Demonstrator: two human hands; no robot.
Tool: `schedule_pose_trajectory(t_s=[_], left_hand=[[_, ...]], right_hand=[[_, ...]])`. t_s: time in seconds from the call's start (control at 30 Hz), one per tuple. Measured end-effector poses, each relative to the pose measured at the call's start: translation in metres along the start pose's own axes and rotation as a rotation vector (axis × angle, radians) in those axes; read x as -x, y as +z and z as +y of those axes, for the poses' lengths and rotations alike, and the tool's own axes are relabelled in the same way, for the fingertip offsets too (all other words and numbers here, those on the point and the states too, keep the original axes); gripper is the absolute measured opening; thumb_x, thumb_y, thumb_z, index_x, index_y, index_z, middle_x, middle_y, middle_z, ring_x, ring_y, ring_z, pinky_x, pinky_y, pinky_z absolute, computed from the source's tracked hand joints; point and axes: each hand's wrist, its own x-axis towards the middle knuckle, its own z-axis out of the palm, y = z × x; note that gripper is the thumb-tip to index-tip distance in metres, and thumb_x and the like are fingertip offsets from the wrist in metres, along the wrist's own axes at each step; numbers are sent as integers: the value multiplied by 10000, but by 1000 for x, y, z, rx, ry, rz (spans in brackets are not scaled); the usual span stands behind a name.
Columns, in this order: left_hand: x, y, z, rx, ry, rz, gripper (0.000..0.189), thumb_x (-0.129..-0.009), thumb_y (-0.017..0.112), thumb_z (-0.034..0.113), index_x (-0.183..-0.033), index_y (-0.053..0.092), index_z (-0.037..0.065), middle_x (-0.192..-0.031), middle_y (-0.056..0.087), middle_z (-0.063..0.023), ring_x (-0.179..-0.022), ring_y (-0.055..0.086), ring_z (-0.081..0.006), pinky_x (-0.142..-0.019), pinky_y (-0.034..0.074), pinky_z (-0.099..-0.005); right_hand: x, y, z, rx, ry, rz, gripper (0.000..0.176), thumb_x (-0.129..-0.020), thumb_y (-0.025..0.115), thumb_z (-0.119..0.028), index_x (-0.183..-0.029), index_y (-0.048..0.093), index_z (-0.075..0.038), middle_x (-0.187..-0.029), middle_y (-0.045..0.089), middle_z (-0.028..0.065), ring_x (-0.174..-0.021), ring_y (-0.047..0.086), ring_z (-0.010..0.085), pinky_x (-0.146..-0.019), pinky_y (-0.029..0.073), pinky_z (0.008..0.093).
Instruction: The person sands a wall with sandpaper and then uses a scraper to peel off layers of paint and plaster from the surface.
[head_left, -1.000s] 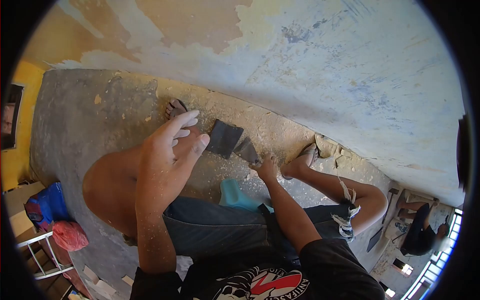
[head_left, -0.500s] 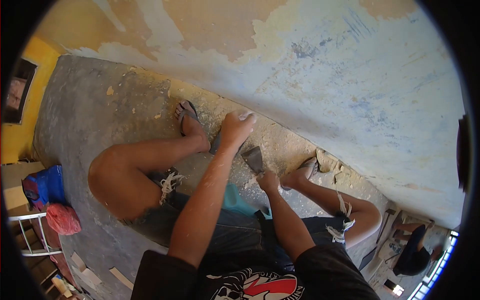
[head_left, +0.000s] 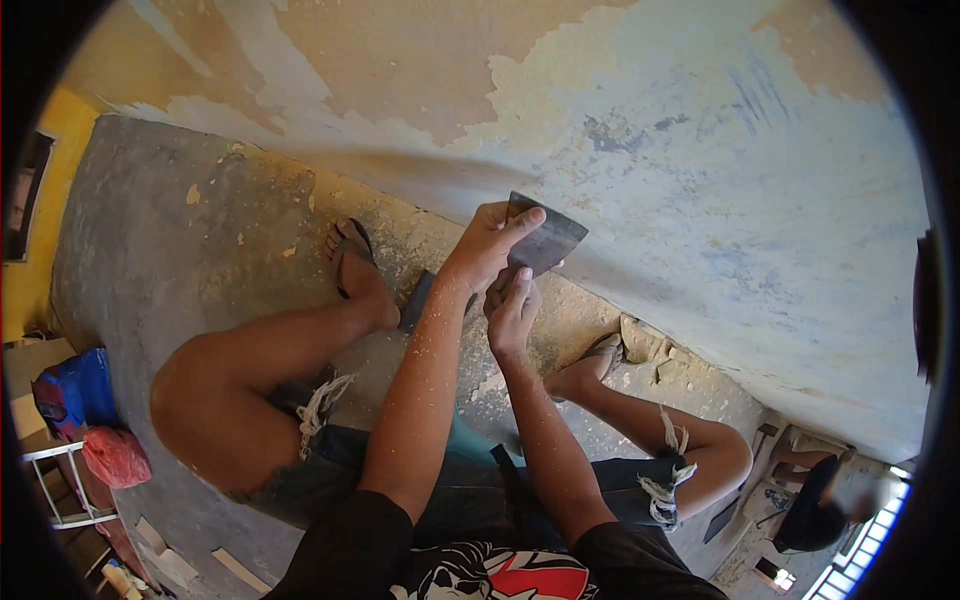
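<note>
A scraper (head_left: 546,243) with a wide, dark, flat blade is raised in front of the wall, its wide edge toward the upper right. My left hand (head_left: 482,245) pinches the blade from its left side, thumb on the near face and the other fingers mostly hidden behind. Below it, my right hand (head_left: 512,312) is closed round the handle, with the thumb against the base of the blade. The handle itself is almost wholly covered. Pale flakes cling to both forearms.
Patchy, peeling paint covers the wall (head_left: 690,190). Pale debris (head_left: 650,350) lies along its foot. A dark flat piece (head_left: 417,300) rests by my left foot, and something teal (head_left: 468,440) shows between my legs. Another person (head_left: 815,505) is at far right; a red bag (head_left: 116,456) lies left.
Both hands have come up from near the floor, the right one bringing the scraper. My left hand, earlier apart from the tool, now grips its blade. The view has shifted slightly.
</note>
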Motion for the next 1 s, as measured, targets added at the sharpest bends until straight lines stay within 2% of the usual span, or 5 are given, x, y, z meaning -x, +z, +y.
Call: schedule_pose_trajectory(t_s=[0.33, 0.43, 0.6, 0.87, 1.0], left_hand=[[-23, -16, -12, -45, 150, 244, 297, -899, 708, 285, -903, 693, -12, -823, 705, -56, -680, 615, -82, -631, 511, -248], [-22, -12, -1, -261, 168, 113, 229, -883, 724, 211, -908, 689, -14, -820, 704, -64, -685, 620, -84, -628, 532, -260], [-20, -2, 2, 40, 102, 113, 187, -862, 739, 138, -916, 684, -33, -812, 700, -81, -666, 617, -95, -602, 554, -273], [-13, 4, 11, -8, 114, 192, 216, -859, 748, 157, -902, 680, -44, -801, 706, -115, -630, 620, -96, -587, 559, -271], [-9, 4, 0, 21, 131, 212, 254, -855, 757, 183, -906, 676, -53, -804, 705, -123, -639, 643, -117, -595, 570, -285]], right_hand=[[-34, 13, 24, 108, -77, 3, 496, -1051, 336, -462, -784, 495, -76, -595, 433, -60, -478, 357, 28, -426, 248, 225], [-38, 6, 18, 93, -72, 29, 501, -1050, 336, -467, -807, 515, -66, -624, 484, -48, -498, 391, 26, -437, 264, 219], [-36, 10, 6, 160, -77, 27, 523, -1051, 327, -471, -840, 543, -45, -666, 526, -36, -548, 439, 33, -471, 309, 213], [-33, 22, -3, 243, -135, 34, 570, -1064, 305, -440, -982, 594, 44, -855, 640, 56, -795, 580, 95, -686, 471, 257], [-30, 22, -7, 225, -132, 77, 569, -1066, 322, -405, -850, 597, 43, -737, 604, 18, -712, 536, 83, -611, 425, 257]])
